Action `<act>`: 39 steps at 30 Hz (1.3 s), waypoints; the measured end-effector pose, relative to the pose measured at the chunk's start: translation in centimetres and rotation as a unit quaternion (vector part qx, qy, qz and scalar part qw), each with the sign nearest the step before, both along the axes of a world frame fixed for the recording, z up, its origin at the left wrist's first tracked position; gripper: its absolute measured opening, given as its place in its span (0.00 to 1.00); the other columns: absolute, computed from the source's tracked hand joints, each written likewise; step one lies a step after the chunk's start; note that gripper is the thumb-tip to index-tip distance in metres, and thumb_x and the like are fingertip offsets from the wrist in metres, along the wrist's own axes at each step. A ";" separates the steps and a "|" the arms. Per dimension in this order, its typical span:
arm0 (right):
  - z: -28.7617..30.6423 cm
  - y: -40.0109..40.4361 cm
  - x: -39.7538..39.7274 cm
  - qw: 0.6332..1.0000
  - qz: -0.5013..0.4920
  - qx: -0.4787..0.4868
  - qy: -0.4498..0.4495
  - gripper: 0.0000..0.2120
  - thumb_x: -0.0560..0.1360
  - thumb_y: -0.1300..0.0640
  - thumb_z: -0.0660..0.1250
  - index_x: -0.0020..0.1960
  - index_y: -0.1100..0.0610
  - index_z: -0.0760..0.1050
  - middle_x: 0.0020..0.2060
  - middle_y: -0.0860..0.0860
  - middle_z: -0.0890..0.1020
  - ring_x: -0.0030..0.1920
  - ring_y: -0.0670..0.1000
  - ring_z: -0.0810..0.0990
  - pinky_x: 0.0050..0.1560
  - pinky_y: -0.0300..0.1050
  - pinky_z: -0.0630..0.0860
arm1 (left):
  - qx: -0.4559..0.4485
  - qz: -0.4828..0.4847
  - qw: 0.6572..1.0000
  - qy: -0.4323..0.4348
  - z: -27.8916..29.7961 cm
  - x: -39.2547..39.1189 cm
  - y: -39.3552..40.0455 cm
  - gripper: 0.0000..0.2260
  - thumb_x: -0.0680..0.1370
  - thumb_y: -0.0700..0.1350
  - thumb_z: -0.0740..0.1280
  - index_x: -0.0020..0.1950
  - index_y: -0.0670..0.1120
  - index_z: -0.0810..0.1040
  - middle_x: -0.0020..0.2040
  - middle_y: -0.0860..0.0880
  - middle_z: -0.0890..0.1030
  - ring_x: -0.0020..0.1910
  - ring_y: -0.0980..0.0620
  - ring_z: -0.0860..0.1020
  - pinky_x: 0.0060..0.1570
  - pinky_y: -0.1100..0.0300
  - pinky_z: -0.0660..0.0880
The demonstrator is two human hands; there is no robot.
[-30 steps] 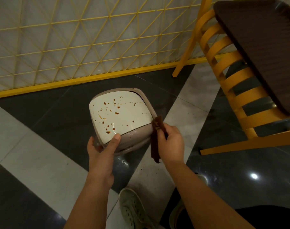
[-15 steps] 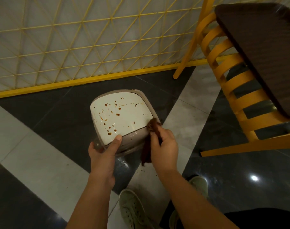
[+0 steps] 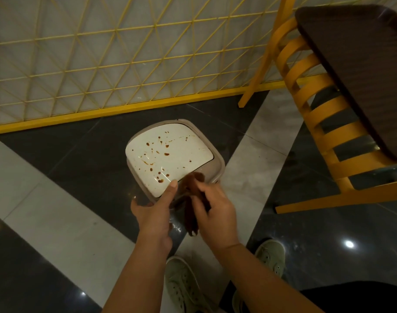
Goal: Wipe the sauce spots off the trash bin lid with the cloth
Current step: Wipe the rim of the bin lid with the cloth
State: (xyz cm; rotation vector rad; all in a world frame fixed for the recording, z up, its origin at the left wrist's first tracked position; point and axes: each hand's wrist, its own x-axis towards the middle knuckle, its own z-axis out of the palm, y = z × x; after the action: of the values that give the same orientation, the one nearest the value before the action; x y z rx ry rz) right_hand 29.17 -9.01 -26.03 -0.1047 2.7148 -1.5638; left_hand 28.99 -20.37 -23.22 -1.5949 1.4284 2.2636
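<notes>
- Left hand (image 3: 153, 211) grips the sauce-spotted white square plastic bin lid (image 3: 168, 154) at its near corner, likely steadying it.
- Right hand (image 3: 213, 213) pinches the dark brown cloth (image 3: 190, 211) at the lid's near edge, seemingly poised to wipe.

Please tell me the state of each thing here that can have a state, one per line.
lid: shut, spotted with sauce
cloth: bunched, hanging from right hand
left hand: holds bin's near corner, thumb on lid
right hand: grips cloth at bin's near edge

The bin lid (image 3: 170, 154) sits before me; my left hand (image 3: 153, 213) left of the cloth (image 3: 190, 208), chair (image 3: 324, 114) right.
</notes>
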 end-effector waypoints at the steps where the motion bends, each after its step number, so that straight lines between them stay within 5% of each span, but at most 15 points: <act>1: -0.3 0.6 -0.7 1.000 -0.004 0.010 0.006 0.14 0.76 0.55 0.63 0.60 0.50 0.76 0.52 0.45 0.79 0.52 0.42 0.77 0.56 0.38 0.76 | 0.000 -0.002 1.000 0.000 0.1 0.0 0.0 0.61 0.55 0.53 0.80 0.78 0.58 0.45 0.75 0.44 0.64 0.72 0.41 0.66 0.69 0.35 0.62; 5: -1.0 1.3 -2.9 0.992 -0.113 -0.008 -0.056 0.12 0.76 0.55 0.64 0.59 0.48 0.75 0.52 0.42 0.78 0.52 0.40 0.76 0.57 0.43 0.77 | -0.003 -0.007 1.000 -0.007 0.0 -0.1 -0.1 0.60 0.54 0.53 0.79 0.78 0.58 0.46 0.74 0.44 0.65 0.72 0.41 0.66 0.69 0.35 0.63; 10: -0.3 -0.4 0.9 1.000 0.011 -0.006 -0.013 0.12 0.75 0.53 0.62 0.58 0.48 0.76 0.52 0.44 0.80 0.53 0.41 0.77 0.56 0.39 0.76 | -0.008 0.000 1.000 -0.008 -0.2 -0.2 -0.1 0.56 0.62 0.50 0.80 0.79 0.55 0.46 0.74 0.43 0.65 0.72 0.42 0.66 0.70 0.37 0.61; 17: -1.4 0.3 -1.8 0.995 -0.093 -0.010 -0.041 0.13 0.76 0.55 0.64 0.61 0.49 0.75 0.51 0.43 0.78 0.52 0.40 0.76 0.56 0.41 0.76 | -0.003 -0.008 1.000 -0.008 -0.3 -0.2 -0.1 0.55 0.63 0.50 0.79 0.79 0.55 0.45 0.75 0.44 0.64 0.73 0.42 0.64 0.71 0.37 0.58; 21: -1.5 2.1 -1.1 0.998 -0.025 0.048 -0.025 0.12 0.77 0.55 0.63 0.59 0.48 0.75 0.50 0.42 0.78 0.49 0.39 0.76 0.54 0.36 0.75 | 0.009 -0.012 1.000 0.003 -0.1 -0.2 -0.2 0.59 0.58 0.51 0.80 0.79 0.56 0.45 0.74 0.43 0.64 0.73 0.41 0.64 0.71 0.36 0.60; 27: -2.6 4.3 -5.5 0.976 -0.057 0.195 -0.084 0.13 0.80 0.54 0.59 0.63 0.47 0.72 0.49 0.48 0.76 0.41 0.44 0.74 0.44 0.35 0.70 | 0.036 -0.016 0.999 0.002 0.0 -0.4 -0.3 0.59 0.55 0.53 0.80 0.79 0.54 0.49 0.73 0.44 0.66 0.72 0.41 0.65 0.71 0.36 0.60; 34: -3.0 3.2 -1.6 0.977 0.071 0.201 -0.018 0.15 0.78 0.57 0.60 0.63 0.47 0.74 0.47 0.47 0.76 0.39 0.45 0.75 0.39 0.29 0.66 | 0.045 -0.034 0.998 -0.010 0.3 -0.5 -0.4 0.57 0.52 0.55 0.78 0.78 0.49 0.56 0.73 0.44 0.68 0.71 0.42 0.66 0.70 0.38 0.61; 39: -2.6 4.0 -4.5 0.972 -0.026 0.227 -0.054 0.14 0.79 0.55 0.58 0.62 0.47 0.74 0.48 0.48 0.76 0.39 0.43 0.72 0.40 0.32 0.66 | 0.041 -0.042 0.998 -0.024 0.6 -0.6 -0.5 0.64 0.44 0.59 0.80 0.77 0.48 0.58 0.70 0.45 0.71 0.69 0.43 0.69 0.70 0.41 0.63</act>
State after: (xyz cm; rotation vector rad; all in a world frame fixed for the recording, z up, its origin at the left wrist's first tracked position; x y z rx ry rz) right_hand 24.64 -5.05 -28.66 0.0534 2.9204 -0.8879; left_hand 28.41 -20.85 -22.66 -1.5239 1.3457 2.1934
